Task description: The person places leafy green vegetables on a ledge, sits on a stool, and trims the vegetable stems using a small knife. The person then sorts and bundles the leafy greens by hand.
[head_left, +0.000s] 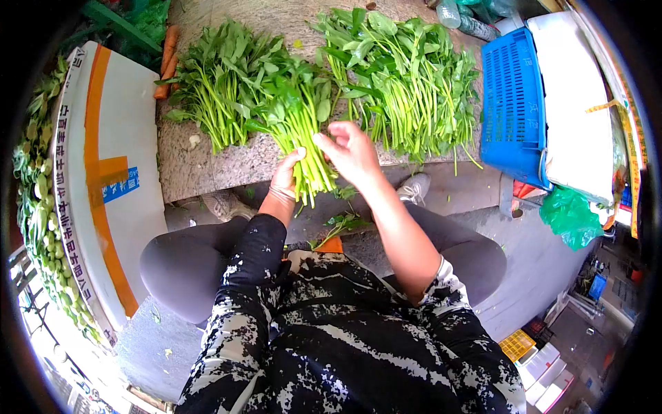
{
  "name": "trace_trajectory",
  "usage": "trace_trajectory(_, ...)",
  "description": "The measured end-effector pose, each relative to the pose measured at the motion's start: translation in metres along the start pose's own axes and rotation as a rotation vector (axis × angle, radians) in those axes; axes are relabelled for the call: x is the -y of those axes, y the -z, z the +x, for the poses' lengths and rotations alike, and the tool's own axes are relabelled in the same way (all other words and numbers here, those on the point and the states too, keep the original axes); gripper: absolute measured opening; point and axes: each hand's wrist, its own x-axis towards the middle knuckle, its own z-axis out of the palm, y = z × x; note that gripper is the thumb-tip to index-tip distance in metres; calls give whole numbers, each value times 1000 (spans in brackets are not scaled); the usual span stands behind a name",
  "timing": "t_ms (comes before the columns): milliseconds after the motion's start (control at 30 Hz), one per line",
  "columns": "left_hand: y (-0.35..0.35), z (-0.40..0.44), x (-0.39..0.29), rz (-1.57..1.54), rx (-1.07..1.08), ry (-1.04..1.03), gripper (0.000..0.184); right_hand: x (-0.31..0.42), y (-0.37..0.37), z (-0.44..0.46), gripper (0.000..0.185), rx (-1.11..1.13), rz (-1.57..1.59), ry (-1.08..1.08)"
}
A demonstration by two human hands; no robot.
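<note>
My left hand [289, 172] is closed around the lower stems of a bunch of water spinach [301, 131], leaves pointing away from me and cut ends toward me. Right beside those stems is my right hand [350, 153], its thumb and fingers curved and apart, with nothing visible between them. Whether its thumb touches the bunch I cannot tell. One pile of water spinach [224, 90] lies behind and left of the held bunch. A wider pile of the same greens [414, 90] spreads to the right on the stone slab [227, 169].
Carrots [167, 61] lie at the slab's back left, by a white foam box [117, 172] with orange tape. A blue plastic basket [512, 103] stands on the right, with a green plastic bag [571, 217] below it. Loose leaves [343, 224] lie on the ground between my feet.
</note>
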Motion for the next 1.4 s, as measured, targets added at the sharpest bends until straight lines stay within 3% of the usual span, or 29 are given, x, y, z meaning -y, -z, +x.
trace_trajectory(33,-4,-2,0,-9,-6,50,43,-5,-5,15,54,6,119,-99)
trace_trajectory(100,-10,-1,1,132,-40,-3,40,-8,3,28,57,334,163,-202)
trace_trajectory(133,-20,2,3,236,-85,-38,39,-8,3,31,60,545,473,-117)
trace_trajectory(167,-19,9,6,335,-88,-130,40,-6,5,35,60,545,469,-117)
trace_trajectory(233,-47,10,-4,605,-72,-320,44,4,11,38,61,406,347,84)
trace_trajectory(267,-44,17,-12,865,-30,-397,47,14,27,38,67,442,308,-20)
trace_trajectory(300,-52,20,-16,982,-34,-559,41,9,29,46,62,495,366,-46)
trace_trajectory(367,-39,36,-15,878,50,-604,45,-4,33,54,50,372,134,248)
trace_trajectory(433,-21,42,-17,897,89,-577,44,-26,32,57,50,296,96,297)
trace_trajectory(600,10,39,-13,1270,132,-527,43,-72,15,45,51,308,255,118)
trace_trajectory(933,-1,54,-16,1544,229,-609,41,-87,-6,73,52,365,346,48)
trace_trajectory(1000,-9,62,-20,1516,208,-552,40,-102,-9,85,53,392,455,-14)
trace_trajectory(1033,-15,64,-21,1420,163,-462,40,-42,3,62,41,204,58,175)
trace_trajectory(1100,-29,59,-18,910,-59,-142,39,-7,14,66,64,-63,-533,381)
trace_trajectory(1167,-45,52,-16,324,-15,20,41,-2,11,79,91,184,-88,61)
trace_trajectory(1200,-50,46,-18,192,4,103,40,16,6,70,99,164,80,-247)
trace_trajectory(1300,-50,40,-18,13,-9,191,35,15,2,76,97,109,-235,-410)
trace_trajectory(1400,-52,39,-13,-16,-6,168,35,23,-3,71,84,-31,-329,-335)
